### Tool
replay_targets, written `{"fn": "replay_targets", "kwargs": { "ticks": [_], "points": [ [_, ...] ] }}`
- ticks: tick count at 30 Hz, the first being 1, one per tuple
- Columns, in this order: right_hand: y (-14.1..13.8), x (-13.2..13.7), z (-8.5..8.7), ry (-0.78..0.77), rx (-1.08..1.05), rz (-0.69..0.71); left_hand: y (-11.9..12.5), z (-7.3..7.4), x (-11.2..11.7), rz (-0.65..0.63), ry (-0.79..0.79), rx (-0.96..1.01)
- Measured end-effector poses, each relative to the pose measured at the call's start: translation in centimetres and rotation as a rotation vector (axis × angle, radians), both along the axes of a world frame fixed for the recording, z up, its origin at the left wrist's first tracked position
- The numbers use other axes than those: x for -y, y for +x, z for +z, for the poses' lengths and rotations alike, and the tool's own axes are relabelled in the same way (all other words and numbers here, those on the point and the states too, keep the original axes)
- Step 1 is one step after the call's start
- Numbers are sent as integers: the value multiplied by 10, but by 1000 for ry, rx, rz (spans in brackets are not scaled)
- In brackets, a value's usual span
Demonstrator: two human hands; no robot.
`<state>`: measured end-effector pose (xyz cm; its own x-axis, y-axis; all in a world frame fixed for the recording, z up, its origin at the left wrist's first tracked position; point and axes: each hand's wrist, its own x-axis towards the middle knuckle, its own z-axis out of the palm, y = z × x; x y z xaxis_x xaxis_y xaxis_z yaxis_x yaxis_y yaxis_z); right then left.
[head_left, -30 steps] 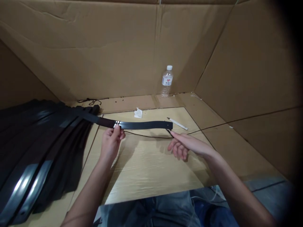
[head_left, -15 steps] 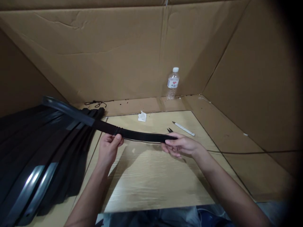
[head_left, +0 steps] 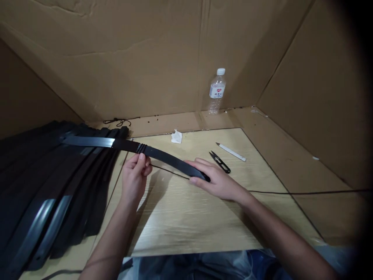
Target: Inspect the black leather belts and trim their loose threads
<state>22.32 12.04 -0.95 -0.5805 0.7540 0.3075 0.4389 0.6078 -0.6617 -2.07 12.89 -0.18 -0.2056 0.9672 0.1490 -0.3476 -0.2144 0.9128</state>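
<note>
Pale wooden board (head_left: 186, 225) fills the lower centre of the frame; dark strips lie fanned in a pile (head_left: 84, 175) at lower left. Above the board, the left hand (head_left: 135, 171) pinches a curved black strip (head_left: 128, 145) between thumb and fingers, just beneath its coils (head_left: 142, 148). The right hand (head_left: 211, 177) is closed around the strip's right end. The strip slants across the centre, its far left end over the pile. Winding appears partway along: several close turns are done, whereas a loose cord (head_left: 170, 171) runs from the left hand to the right and seemingly onward to the right edge, apparently uncut. No finishing knot can be made out, so fastening and trimming seem left. Beyond lie small scissors (head_left: 220, 162), untouched, a white pencil (head_left: 231, 151), and crumpled paper (head_left: 176, 137); farthest, an upright bottle (head_left: 217, 91) stands before a cardboard wall (head_left: 145, 77).
</note>
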Motion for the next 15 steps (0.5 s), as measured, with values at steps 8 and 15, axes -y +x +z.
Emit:
{"fn": "replay_targets", "kwargs": {
  "ticks": [8, 15],
  "points": [
    [-6, -2, -8, 58, -23, -231, 3, -7, 2, 126, -25, -90],
    [-13, 0, -11, 191, 39, -341, 7, -5, 4, 38, -29, -22]
  ]
}}
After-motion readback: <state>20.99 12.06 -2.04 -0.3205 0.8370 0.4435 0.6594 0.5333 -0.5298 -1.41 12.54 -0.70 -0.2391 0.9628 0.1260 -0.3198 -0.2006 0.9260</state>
